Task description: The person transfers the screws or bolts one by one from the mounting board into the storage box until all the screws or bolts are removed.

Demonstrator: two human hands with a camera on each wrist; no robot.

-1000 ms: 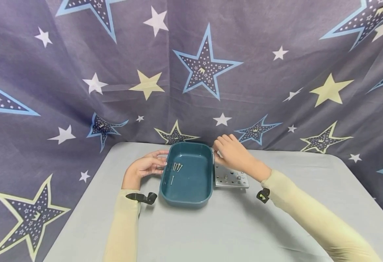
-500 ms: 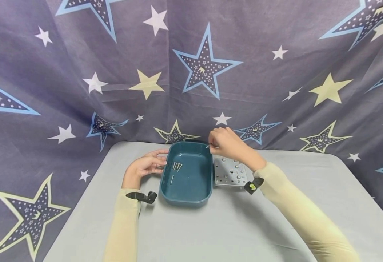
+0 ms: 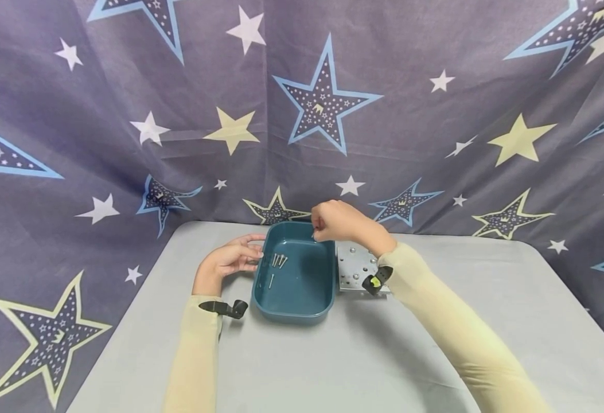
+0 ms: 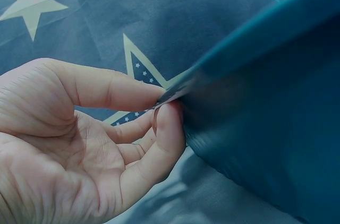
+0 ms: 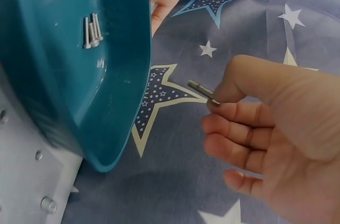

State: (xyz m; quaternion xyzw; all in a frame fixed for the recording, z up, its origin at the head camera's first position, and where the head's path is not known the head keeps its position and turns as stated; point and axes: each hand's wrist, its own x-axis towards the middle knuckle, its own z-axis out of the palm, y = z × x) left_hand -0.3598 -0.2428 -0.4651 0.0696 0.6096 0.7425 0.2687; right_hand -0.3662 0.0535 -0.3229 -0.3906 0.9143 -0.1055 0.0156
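A deep teal plastic bin point(image 3: 302, 292) stands on the table, with several metal screws point(image 3: 279, 261) lying on its floor near the left wall. My left hand point(image 3: 236, 256) pinches the bin's left rim between thumb and fingers, as the left wrist view point(image 4: 101, 134) shows close up. Over the bin's far right corner is my right hand point(image 3: 339, 221). Its thumb and index finger pinch a single screw point(image 5: 201, 90), whose shank sticks out past the fingertips; the other fingers are loosely bent.
Right beside the bin sits a silver metal plate point(image 3: 352, 267) with holes and screw heads, partly hidden by the right forearm and wrist strap. A grey table point(image 3: 291, 367) lies beneath, and a star-patterned curtain point(image 3: 302, 166) hangs behind its far edge.
My right hand has lifted off the metal plate with a screw and moved left over the bin's far right corner. The left hand and the bin have stayed put.
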